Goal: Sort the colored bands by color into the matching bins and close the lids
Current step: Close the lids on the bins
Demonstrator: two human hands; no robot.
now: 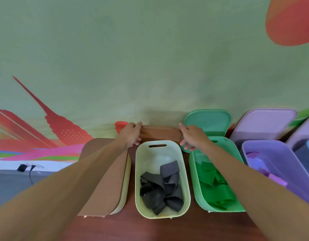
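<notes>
Sorting looks done: left hand (131, 134) and right hand (192, 136) grip the brown lid (160, 134) at twelve o'clock of the grey-band bin (185, 171); the green bin (237, 153) at three o'clock remains open.

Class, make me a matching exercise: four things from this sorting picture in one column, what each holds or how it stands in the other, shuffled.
1. cream bin
2. green bin
3. purple bin
4. brown lid

a. held at both ends by the hands
b. holds grey bands
c. holds purple bands
d. holds green bands

Pairs: 1-b, 2-d, 3-c, 4-a
</notes>
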